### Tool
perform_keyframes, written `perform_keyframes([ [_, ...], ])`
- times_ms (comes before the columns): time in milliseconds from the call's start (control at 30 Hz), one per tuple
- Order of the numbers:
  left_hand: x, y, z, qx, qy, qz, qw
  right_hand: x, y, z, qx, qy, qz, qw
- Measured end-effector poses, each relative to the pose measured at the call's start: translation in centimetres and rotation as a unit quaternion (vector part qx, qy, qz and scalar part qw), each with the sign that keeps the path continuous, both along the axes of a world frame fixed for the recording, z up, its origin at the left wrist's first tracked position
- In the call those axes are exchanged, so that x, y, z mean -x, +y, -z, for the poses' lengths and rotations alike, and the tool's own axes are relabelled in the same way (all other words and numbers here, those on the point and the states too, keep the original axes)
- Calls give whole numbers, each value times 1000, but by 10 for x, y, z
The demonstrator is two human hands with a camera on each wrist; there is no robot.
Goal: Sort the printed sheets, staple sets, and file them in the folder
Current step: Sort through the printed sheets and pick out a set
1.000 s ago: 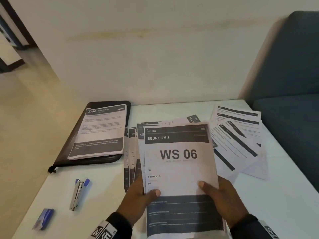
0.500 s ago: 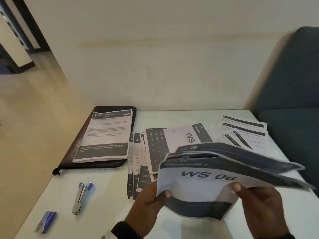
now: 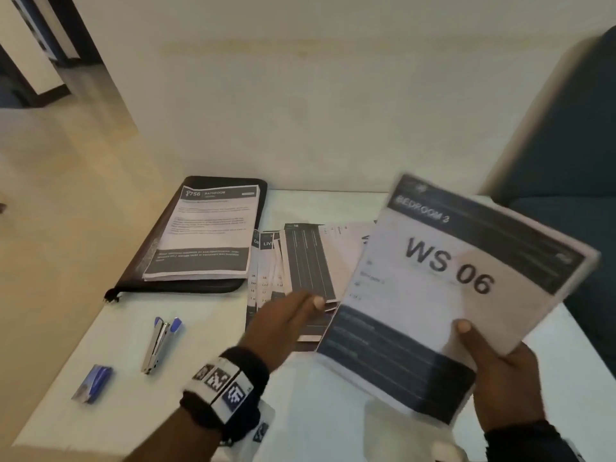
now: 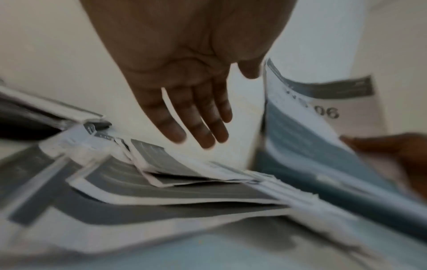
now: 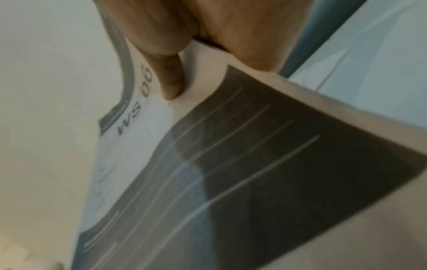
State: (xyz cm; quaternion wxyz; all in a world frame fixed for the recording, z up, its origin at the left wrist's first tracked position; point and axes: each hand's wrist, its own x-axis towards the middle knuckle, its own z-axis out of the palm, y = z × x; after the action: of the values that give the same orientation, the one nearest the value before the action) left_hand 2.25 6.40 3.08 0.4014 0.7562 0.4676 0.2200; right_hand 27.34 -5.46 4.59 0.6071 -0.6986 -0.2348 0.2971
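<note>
My right hand (image 3: 500, 371) pinches a thin, flexing paper set (image 3: 443, 295), thumb on top, raised over the white table (image 3: 100, 355); its cover reads "BEDROOM 3" and "WS 06". My left hand (image 3: 283, 325) hovers flat, fingers straight and together, over the fanned loose sheets (image 3: 300, 258). One "BATHROOM" set (image 3: 206, 231) lies on the black folder (image 3: 186, 285). One metal stapler (image 3: 160, 343) lies nearby.

Home: sofa (image 3: 566, 168), white table (image 3: 300, 378)
</note>
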Motion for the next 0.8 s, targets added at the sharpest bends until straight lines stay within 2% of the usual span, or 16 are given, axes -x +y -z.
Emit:
perform_keyframes([
  [67, 1, 22, 5, -142, 152, -25, 978, -7, -3, -2, 0, 6, 32, 999],
  [100, 1, 31, 9, -190, 208, -5, 960, -11, -5, -1, -1, 10, 41, 999],
  [167, -2, 47, 21, -219, 297, 62, 927, -14, -5, -2, -8, 22, 61, 998],
  [200, -3, 53, 25, -214, 317, 80, 920, -15, -5, -3, -11, 27, 68, 997],
  [367, -10, 70, 33, -145, 345, 99, 922, -17, -4, -3, -11, 32, 64, 997],
  [567, -20, 71, 33, -186, 417, 123, 881, -21, -3, 0, -10, 41, 78, 996],
  [800, -19, 75, -1, -129, 385, 84, 910, -22, -4, 6, -3, 42, 86, 995],
])
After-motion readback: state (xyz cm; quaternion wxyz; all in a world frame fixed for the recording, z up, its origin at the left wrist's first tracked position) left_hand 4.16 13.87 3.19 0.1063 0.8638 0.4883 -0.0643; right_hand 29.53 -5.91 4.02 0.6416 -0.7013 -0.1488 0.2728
